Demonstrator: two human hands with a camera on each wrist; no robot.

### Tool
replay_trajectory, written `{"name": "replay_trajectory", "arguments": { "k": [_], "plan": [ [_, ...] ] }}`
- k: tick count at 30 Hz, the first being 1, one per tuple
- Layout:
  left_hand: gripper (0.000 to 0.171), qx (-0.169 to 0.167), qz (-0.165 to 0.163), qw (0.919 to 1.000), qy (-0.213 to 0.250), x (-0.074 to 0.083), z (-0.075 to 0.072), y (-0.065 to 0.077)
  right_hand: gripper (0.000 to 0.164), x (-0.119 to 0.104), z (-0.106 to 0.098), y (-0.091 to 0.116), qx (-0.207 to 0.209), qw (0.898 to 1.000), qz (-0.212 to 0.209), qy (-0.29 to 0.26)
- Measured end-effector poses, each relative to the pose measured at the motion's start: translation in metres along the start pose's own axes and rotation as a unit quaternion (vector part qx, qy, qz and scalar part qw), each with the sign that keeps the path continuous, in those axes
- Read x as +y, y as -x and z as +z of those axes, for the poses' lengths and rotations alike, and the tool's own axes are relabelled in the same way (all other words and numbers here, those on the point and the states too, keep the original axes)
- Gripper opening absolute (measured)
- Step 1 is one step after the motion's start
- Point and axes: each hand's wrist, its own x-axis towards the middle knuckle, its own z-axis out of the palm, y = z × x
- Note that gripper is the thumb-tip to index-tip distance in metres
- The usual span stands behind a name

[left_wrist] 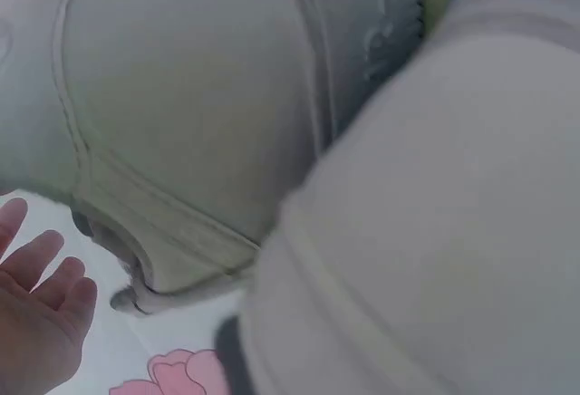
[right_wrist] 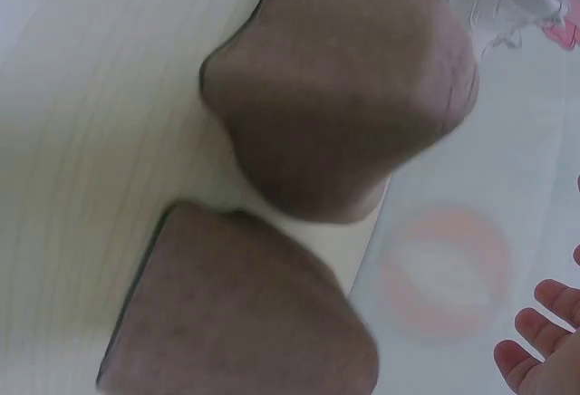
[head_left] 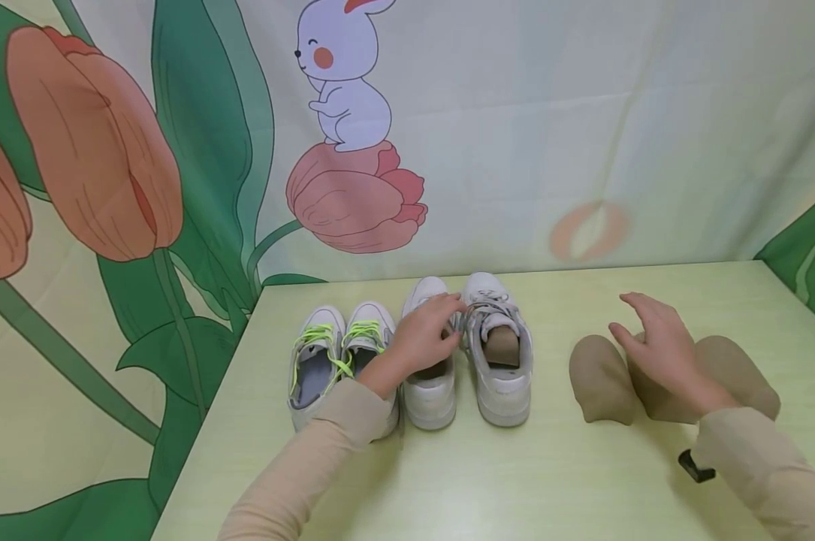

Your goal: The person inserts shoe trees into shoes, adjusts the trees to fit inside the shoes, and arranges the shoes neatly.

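My left hand [head_left: 426, 334] hovers over a white sneaker [head_left: 430, 402], its fingers loosely bent and holding nothing. The fingers overlap the laces of a second white sneaker [head_left: 504, 397] to its right. Inside that second sneaker sits a brown shoe insert [head_left: 502, 346]. My right hand [head_left: 660, 342] hangs over several loose brown shoe inserts [head_left: 599, 379], thumb and fingers apart with nothing between them. Its wrist partly hides the middle insert [head_left: 657, 394]; another insert [head_left: 735, 368] lies to the right. In the right wrist view, the right fingers [right_wrist: 544, 332] are spread beyond the inserts.
Another pair of pale sneakers with neon yellow-green laces [head_left: 309, 334] stands at the left, partly behind my left forearm. The pale yellow tabletop [head_left: 562, 481] meets a printed cloth backdrop [head_left: 502, 135] at its far edge. A small black object [head_left: 696, 467] shows at my right sleeve.
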Motion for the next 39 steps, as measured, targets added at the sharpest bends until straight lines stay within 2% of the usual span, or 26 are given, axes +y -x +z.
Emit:
{"name": "replay_trajectory", "arguments": {
  "k": [8, 18, 24, 28, 39],
  "plan": [
    [0.051, -0.024, -0.017, 0.9994, -0.017, -0.012, -0.001, 0.003, 0.044, 0.015, -0.009, 0.005, 0.03, 0.999, 0.008, -0.011],
    [0.063, -0.05, -0.034, 0.998, -0.018, -0.023, 0.001, 0.009, 0.046, 0.034, -0.019, 0.013, 0.039, 0.999, 0.032, 0.003],
    [0.075, -0.067, -0.05, 0.9965, 0.012, -0.027, 0.0, 0.013, 0.051, 0.044, -0.03, 0.018, 0.013, 0.997, 0.077, 0.016],
    [0.08, -0.079, -0.062, 0.9946, 0.026, -0.03, 0.001, 0.014, 0.053, 0.052, -0.035, 0.023, 0.01, 0.994, 0.108, 0.027],
    [0.077, -0.092, -0.088, 0.9907, 0.049, -0.035, 0.003, 0.017, 0.056, 0.075, -0.043, 0.037, 0.011, 0.988, 0.146, 0.051]
  ]
}}
